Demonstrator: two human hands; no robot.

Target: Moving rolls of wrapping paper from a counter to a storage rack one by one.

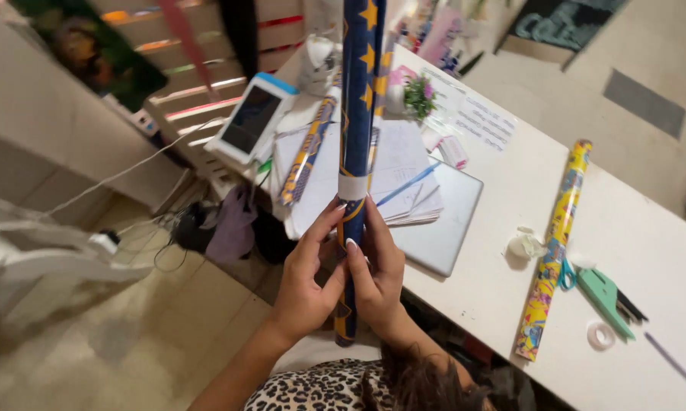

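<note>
My left hand (306,281) and my right hand (375,274) are both wrapped around the lower part of a dark blue roll of wrapping paper with yellow stars (358,91), fingers closed on it from either side, with my right fingertips (351,244) pressing just under the white strip of tape (351,186) that bands the roll. I hold the roll nearly upright in front of me, above the near edge of the white table (647,251), its top running out of view. Behind it on the table lie a second thin blue and yellow roll (306,152), a stack of papers (404,164) and a grey laptop (446,221). Further back stand a white tablet device (252,118) and a small potted plant (419,95). Well to my right lies a yellow patterned roll of wrapping paper (554,243), with a crumpled white scrap (523,245) beside it, scissors with blue handles (565,274) touching it, a green stapler-like tool (606,293) and a ring of clear tape (600,335) nearby.
</note>
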